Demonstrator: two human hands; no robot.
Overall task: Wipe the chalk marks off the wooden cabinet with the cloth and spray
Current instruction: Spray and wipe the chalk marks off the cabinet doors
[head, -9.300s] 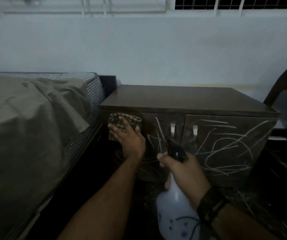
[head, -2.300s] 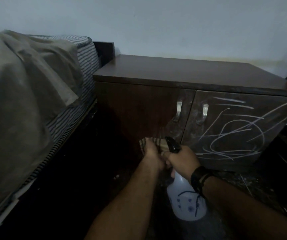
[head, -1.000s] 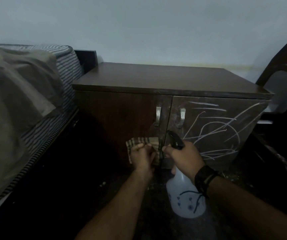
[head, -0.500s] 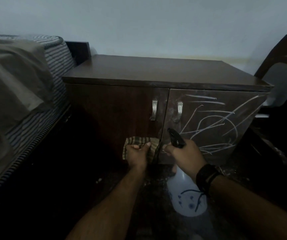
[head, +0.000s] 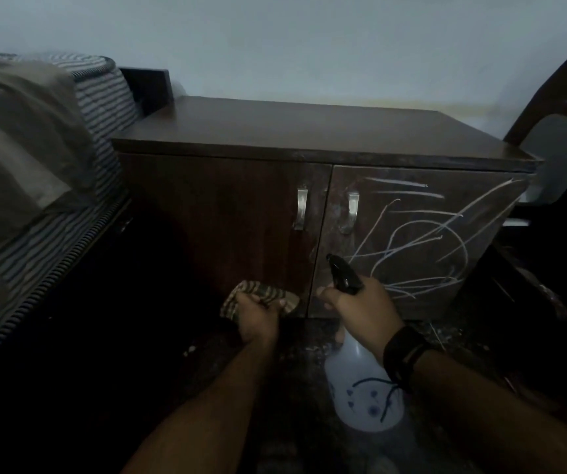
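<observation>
Dark wooden cabinet (head: 227, 213) stood between a striped bed (head: 100, 107) and a chair (head: 562, 145), chalk marks (head: 422, 234) covering its right door. Left hand (head: 256, 319) clutched the cloth (head: 265, 295) low on the left door; right hand (head: 364, 309) gripped the spray bottle (head: 364, 388).

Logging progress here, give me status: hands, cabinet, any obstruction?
Left hand grips cloth. Right hand holds spray bottle. Right door chalked. Nothing blocking.

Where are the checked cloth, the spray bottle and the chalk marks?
checked cloth (head: 268, 294), head view, bunched fabric above the knuckles.
spray bottle (head: 365, 396), head view, white body.
chalk marks (head: 422, 234), head view, scribble on the right door.
</observation>
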